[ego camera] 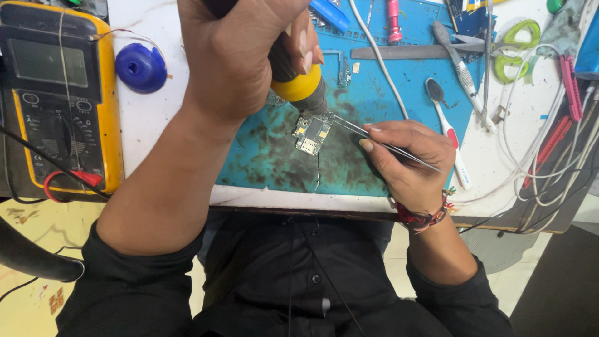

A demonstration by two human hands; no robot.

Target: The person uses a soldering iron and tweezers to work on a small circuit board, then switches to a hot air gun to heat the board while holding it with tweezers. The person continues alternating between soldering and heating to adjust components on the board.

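- The left hand [240, 53] is wrapped in a closed grip around a hot-air tool [298, 78] with a black and yellow barrel; its grey nozzle points down at the circuit board [311, 133].
- The right hand [405, 159] pinches a pair of metal tweezers [380, 143] between thumb and forefinger, the other fingers curled under. The tweezer tips reach the upper right edge of the board, just beside the nozzle.
- The circuit board lies flat near the middle of the blue work mat [368, 106], on a dark, scorched patch of it. A thin flex strip [318, 171] runs from the board toward the mat's near edge.
- A yellow multimeter [59, 93] sits at the left of the table, with a round blue container [140, 67] just beside it.
- A toothbrush [446, 128] lies on the mat to the right of the right hand; a second brush [458, 62] and a steel ruler [412, 50] lie farther back.
- White cables [530, 156] are bundled at the table's right side, near green-handled scissors [515, 50].
- A red woven band [424, 215] circles the right wrist.
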